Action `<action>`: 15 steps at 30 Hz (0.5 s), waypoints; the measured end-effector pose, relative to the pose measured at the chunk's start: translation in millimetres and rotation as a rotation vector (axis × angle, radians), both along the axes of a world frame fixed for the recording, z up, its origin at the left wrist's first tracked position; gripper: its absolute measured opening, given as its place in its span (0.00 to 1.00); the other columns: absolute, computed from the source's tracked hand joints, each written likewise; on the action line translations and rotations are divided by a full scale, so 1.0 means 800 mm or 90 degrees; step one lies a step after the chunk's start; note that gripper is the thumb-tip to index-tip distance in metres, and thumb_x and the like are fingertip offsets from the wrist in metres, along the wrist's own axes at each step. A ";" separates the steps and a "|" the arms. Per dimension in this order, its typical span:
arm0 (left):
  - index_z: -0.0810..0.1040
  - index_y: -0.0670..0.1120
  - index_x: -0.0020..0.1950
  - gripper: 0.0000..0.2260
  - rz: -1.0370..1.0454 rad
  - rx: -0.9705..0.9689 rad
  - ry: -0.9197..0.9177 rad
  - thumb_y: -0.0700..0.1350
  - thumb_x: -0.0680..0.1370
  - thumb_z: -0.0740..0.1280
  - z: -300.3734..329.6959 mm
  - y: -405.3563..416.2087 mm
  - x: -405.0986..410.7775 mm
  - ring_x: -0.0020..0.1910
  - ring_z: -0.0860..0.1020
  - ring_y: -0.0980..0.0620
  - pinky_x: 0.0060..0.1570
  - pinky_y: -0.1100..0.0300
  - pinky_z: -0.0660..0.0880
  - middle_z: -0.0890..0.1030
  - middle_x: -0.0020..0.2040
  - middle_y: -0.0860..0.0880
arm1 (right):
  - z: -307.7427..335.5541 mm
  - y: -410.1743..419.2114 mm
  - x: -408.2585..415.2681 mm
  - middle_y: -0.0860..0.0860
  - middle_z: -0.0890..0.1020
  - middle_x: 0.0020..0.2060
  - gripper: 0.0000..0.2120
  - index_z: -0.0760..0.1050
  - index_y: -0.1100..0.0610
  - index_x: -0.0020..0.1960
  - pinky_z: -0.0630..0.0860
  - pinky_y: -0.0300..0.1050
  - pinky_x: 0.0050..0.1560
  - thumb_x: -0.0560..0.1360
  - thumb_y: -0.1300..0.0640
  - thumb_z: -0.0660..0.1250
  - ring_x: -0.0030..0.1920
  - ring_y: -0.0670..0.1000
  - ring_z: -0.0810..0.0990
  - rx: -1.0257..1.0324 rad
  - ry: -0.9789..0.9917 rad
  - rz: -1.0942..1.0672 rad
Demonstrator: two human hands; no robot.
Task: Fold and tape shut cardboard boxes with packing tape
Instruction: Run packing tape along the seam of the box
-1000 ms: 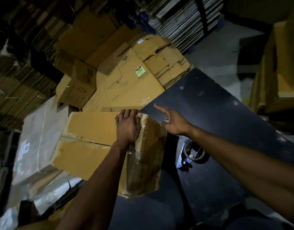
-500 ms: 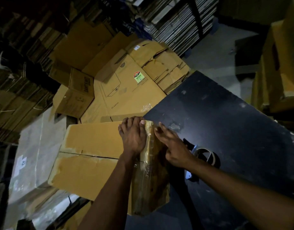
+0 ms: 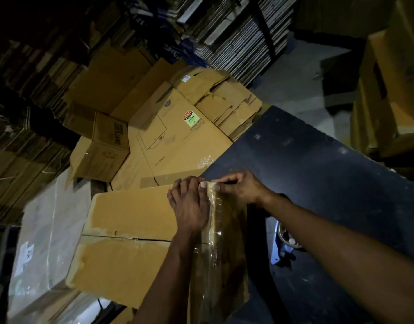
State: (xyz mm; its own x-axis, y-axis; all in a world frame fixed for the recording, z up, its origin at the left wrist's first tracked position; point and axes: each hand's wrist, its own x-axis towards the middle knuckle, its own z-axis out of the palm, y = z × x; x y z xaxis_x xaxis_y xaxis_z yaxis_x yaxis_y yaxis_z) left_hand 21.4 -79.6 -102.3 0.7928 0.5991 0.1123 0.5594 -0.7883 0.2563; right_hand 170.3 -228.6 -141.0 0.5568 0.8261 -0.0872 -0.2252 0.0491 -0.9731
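Near the viewer, the cardboard box [image 3: 131, 232] overhangs the dark table [image 3: 318, 171], so pressing could tip it. The left hand [image 3: 189, 206] lies flat, fingers straight, on the tape strip [image 3: 215, 220]. At the far corner, the right hand [image 3: 241, 188] pinches the tape's end, which may wrinkle or lift.

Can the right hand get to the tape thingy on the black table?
Probably yes. The tape dispenser lies on the black table just beside and below the right forearm, nothing covering it, though the right hand is busy pressing tape on the box.
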 end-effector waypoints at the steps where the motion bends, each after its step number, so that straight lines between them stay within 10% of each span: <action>1: 0.77 0.52 0.71 0.25 -0.001 -0.003 0.000 0.61 0.88 0.47 0.000 0.001 0.000 0.79 0.63 0.42 0.79 0.30 0.55 0.76 0.70 0.50 | -0.004 0.004 0.005 0.48 0.90 0.52 0.15 0.88 0.55 0.58 0.83 0.43 0.56 0.73 0.52 0.82 0.54 0.46 0.88 0.005 0.024 0.020; 7: 0.77 0.53 0.71 0.27 -0.009 -0.018 0.019 0.64 0.88 0.46 -0.003 0.012 0.003 0.79 0.65 0.41 0.79 0.31 0.56 0.77 0.70 0.50 | -0.023 0.019 0.030 0.48 0.90 0.47 0.09 0.89 0.50 0.50 0.83 0.44 0.45 0.71 0.51 0.83 0.47 0.43 0.87 -0.044 0.035 0.080; 11: 0.77 0.57 0.71 0.25 -0.032 -0.036 0.030 0.64 0.89 0.46 0.005 0.018 0.007 0.77 0.68 0.42 0.77 0.32 0.59 0.78 0.68 0.52 | -0.026 0.010 0.050 0.48 0.89 0.55 0.18 0.88 0.48 0.59 0.83 0.60 0.64 0.69 0.54 0.85 0.58 0.49 0.87 -0.061 -0.056 0.160; 15: 0.73 0.56 0.79 0.23 -0.032 -0.132 -0.012 0.62 0.89 0.54 0.027 0.006 -0.004 0.85 0.59 0.45 0.82 0.31 0.54 0.75 0.78 0.50 | -0.002 0.001 0.052 0.42 0.83 0.67 0.36 0.78 0.40 0.74 0.75 0.51 0.74 0.68 0.47 0.86 0.70 0.43 0.79 -0.056 -0.075 0.259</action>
State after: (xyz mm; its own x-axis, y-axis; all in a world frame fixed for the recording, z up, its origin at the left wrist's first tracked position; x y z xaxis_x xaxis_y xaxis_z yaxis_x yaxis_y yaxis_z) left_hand 18.1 -74.8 -80.4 0.8208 0.5711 0.0056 0.5148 -0.7441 0.4258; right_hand 211.9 -227.8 -142.5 0.1985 0.9724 -0.1224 -0.0955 -0.1052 -0.9899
